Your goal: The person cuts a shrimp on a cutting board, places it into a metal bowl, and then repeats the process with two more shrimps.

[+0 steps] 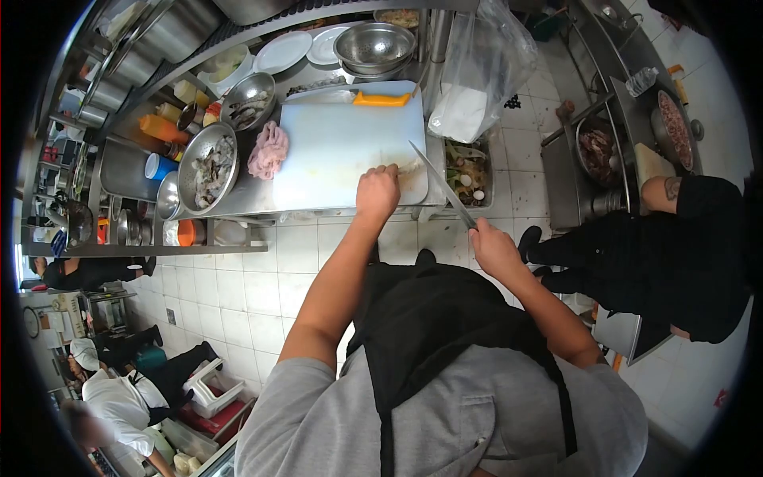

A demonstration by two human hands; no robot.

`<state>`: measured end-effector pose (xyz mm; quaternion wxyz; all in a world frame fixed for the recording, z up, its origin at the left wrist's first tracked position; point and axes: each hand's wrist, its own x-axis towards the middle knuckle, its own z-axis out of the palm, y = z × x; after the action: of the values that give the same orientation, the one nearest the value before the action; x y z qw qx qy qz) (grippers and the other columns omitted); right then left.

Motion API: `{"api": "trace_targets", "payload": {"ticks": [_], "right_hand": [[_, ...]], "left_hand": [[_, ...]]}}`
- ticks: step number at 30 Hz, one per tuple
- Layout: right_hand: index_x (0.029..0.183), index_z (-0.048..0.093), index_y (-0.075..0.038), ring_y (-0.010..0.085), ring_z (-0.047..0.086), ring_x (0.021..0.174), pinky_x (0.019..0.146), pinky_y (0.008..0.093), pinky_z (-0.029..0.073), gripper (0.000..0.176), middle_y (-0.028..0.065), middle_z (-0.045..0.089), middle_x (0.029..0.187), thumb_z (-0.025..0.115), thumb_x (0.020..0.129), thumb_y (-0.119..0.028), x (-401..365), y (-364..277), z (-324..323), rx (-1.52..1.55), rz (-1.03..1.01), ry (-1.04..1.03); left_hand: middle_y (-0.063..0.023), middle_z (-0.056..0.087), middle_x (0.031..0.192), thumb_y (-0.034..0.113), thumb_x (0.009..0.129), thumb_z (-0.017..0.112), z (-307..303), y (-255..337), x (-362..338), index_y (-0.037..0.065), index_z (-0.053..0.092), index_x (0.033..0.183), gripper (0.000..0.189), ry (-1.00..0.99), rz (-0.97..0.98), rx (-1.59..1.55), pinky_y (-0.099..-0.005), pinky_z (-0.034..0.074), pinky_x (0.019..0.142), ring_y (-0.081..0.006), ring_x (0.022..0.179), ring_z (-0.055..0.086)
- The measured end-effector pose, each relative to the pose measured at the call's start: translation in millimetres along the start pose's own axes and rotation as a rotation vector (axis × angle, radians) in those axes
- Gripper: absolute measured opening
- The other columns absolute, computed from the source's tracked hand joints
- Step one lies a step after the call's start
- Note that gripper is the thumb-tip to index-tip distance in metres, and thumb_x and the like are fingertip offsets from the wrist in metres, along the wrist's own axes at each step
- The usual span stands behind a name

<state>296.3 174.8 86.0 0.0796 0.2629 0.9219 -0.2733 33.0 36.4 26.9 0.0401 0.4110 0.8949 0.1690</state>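
Note:
A white cutting board (pixel 334 147) lies on the steel counter. Over its lower right part is my left hand (pixel 378 191), its fingers curled down at the board; what they hold, if anything, is hidden. My right hand (pixel 494 248) grips a long knife (pixel 447 188) by the handle, off the board's right edge, the blade slanting up and left toward the board. A yellow-handled knife (pixel 381 99) rests across the board's top. Left of the board are a pink cloth (pixel 269 151) and a colander (pixel 208 172) holding what looks like shrimp.
Smaller bowls (pixel 249 102) and sauce bottles (pixel 163 127) crowd the counter's left. A plastic bag (pixel 469 87) hangs at the right above a scrap bin (pixel 469 179). One person (pixel 660 246) stands at the right; others are at the lower left.

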Motion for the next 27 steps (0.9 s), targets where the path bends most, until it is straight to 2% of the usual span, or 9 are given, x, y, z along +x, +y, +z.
{"api": "trace_targets", "payload": {"ticks": [4,7,13,19,27], "right_hand": [[0.106,0.049,0.002,0.0514,0.067,0.085,0.077,0.0612,0.051,0.026,0.0284,0.069,0.093,0.048,0.105,-0.024,-0.9,-0.2,-4.9,-0.011,-0.031,-0.002],[0.105,0.05,0.002,0.0501,0.067,0.086,0.078,0.0602,0.052,0.025,0.0277,0.069,0.094,0.048,0.105,-0.023,2.2,-2.7,-4.8,-0.061,-0.026,-0.043],[0.107,0.052,0.001,0.0448,0.07,0.088,0.079,0.0564,0.054,0.023,0.0249,0.071,0.095,0.049,0.105,-0.022,17.8,-29.9,-19.9,-0.208,-0.055,-0.129],[0.109,0.054,0.0,0.0432,0.071,0.087,0.077,0.0553,0.056,0.023,0.0239,0.071,0.095,0.05,0.104,-0.022,28.5,-43.0,-23.8,-0.295,-0.073,-0.169],[0.108,0.054,0.0,0.0433,0.072,0.086,0.076,0.0555,0.056,0.022,0.0249,0.071,0.094,0.05,0.103,-0.02,23.3,-47.6,-27.9,-0.319,-0.108,-0.178]], "left_hand": [[-0.0102,0.07,0.106,0.021,0.092,0.065,-2.5,-17.8,-15.1,0.009,0.072,0.111,0.023,0.091,0.19,0.083,-0.0443,0.049,0.088,-0.033,0.103,0.062],[-0.0084,0.069,0.109,0.022,0.09,0.07,3.0,-22.8,-27.4,0.009,0.073,0.113,0.026,0.149,0.101,-0.057,-0.0451,0.046,0.09,-0.0313,0.108,0.058],[-0.0092,0.069,0.104,0.021,0.086,0.074,10.5,-24.9,-19.2,0.008,0.073,0.105,0.022,0.144,0.005,-0.126,-0.0449,0.045,0.09,-0.0319,0.102,0.059],[-0.0057,0.07,0.099,0.018,0.085,0.074,19.3,-22.5,-25.7,0.01,0.072,0.095,0.013,0.281,0.01,-0.23,-0.0444,0.044,0.089,-0.0306,0.101,0.059],[-0.0039,0.071,0.099,0.018,0.085,0.075,26.1,-23.1,-27.0,0.012,0.073,0.095,0.012,0.314,-0.011,-0.248,-0.0439,0.044,0.088,-0.0295,0.1,0.059]]}}
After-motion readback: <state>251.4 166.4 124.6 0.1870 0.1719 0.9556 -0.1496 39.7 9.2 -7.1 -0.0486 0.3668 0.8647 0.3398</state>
